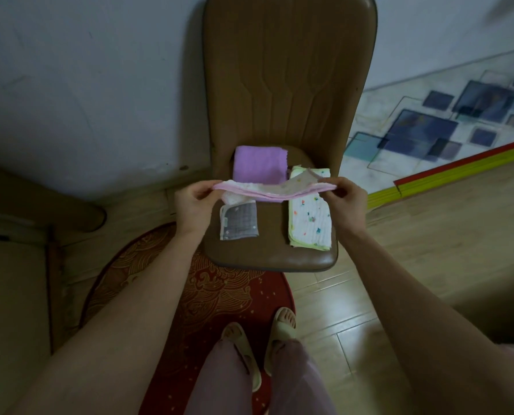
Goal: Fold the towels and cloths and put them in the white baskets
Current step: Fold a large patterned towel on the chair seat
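Pink-edged cloth [275,191] — folded, stretched level between both hands above the chair seat [272,253]. Left hand [191,202] and right hand [347,199] each pinch one end. Beyond the fingers: purple towel [260,163]. Below them: grey cloth [239,220], spotted white cloth [309,223]. No legible writing.

Chair seat [267,253]: bare strip along front edge and a bare lane down the middle, between grey cloth [239,220] on left and dotted white cloth [309,221] on right. Rear of seat taken by folded purple towel [260,163]. Pink cloth [275,190] stretched between left hand [193,200] and right hand [348,197] spans the seat above the folded pieces, barring the way to the rear. Chair back [288,70] closes the far side. Floor right of chair open
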### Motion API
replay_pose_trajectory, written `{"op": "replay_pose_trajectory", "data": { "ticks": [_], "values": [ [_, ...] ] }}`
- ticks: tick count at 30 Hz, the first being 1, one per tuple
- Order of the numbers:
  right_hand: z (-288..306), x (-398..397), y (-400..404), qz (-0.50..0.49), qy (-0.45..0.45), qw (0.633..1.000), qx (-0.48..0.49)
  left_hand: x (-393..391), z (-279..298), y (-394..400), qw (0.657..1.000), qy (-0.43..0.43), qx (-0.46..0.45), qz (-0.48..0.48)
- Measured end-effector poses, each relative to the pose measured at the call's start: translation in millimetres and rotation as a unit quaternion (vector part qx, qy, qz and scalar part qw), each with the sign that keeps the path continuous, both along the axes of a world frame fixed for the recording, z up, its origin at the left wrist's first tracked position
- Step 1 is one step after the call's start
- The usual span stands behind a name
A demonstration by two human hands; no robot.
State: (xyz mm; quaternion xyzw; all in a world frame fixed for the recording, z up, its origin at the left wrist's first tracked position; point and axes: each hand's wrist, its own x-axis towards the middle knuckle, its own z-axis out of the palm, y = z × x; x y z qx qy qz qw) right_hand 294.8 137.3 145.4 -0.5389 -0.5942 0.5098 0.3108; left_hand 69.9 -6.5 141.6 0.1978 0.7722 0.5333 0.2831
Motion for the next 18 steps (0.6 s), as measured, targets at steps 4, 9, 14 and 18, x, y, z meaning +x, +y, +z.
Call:
{"op": "replay_pose_trajectory", "data": {
  "ticks": [4,9,14,18],
  "values": [
    [1,8,20,0.031,0.014,0.997,-0.074,-11,-1,-5,0.998,-0.031,-0.049,-0.032],
    [4,7,27,0.045,0.075,0.986,-0.14,-11,-8,-4,0.983,-0.179,0.017,0.023],
    [3,-2,24,-0.031,0.166,0.966,-0.196,3,-5,10,0.97,-0.215,0.048,0.105],
    [-12,4,22,-0.004,0.142,0.968,-0.207,1,-12,-4,0.987,-0.159,-0.03,0.007]
  ]
}}
